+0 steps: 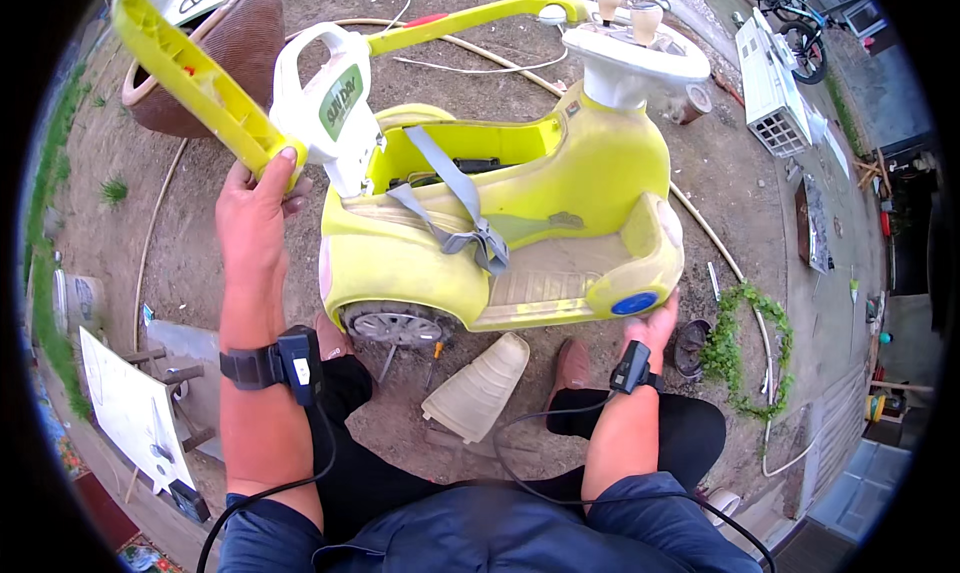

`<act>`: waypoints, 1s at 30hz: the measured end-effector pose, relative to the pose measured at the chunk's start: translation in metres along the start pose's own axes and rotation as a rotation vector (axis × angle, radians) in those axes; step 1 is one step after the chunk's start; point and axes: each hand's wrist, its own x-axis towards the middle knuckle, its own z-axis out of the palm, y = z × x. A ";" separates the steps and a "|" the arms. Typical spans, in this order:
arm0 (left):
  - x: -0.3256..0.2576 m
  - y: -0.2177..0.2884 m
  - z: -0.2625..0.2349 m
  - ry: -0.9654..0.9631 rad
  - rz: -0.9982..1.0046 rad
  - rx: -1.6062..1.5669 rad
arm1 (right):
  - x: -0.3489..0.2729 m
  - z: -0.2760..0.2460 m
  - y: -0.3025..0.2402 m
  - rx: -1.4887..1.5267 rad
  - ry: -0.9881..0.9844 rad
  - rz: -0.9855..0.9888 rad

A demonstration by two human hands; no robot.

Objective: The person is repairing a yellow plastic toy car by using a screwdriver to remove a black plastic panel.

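A yellow-green child's ride-on toy car (520, 223) is lifted off the dirt ground in front of me, with a white steering wheel (635, 58), a grey seat strap (460, 198) and a grey wheel (395, 325). My left hand (255, 213) grips the yellow push handle (190, 73) where it meets the white seat back (325, 103). My right hand (655, 325) holds the car's front bumper from below. Both wrists wear black bands with cables.
A beige ribbed plastic part (480, 388) lies on the dirt between my knees, with a screwdriver (433, 358) beside it. A brown basket (225, 48) is at upper left, a white board (125, 413) at left, a white crate-like unit (770, 83) at upper right, a hose (720, 253) at right.
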 end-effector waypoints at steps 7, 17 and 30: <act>0.021 0.019 0.000 -0.056 -0.071 -0.050 | -0.051 0.056 -0.069 -0.126 0.026 -0.197; 0.035 -0.008 -0.025 -0.193 -0.148 -0.164 | -0.058 0.124 -0.087 -0.254 -0.260 -0.255; 0.000 -0.024 -0.050 -0.430 0.341 0.648 | 0.006 0.248 -0.057 -0.428 -0.285 -0.171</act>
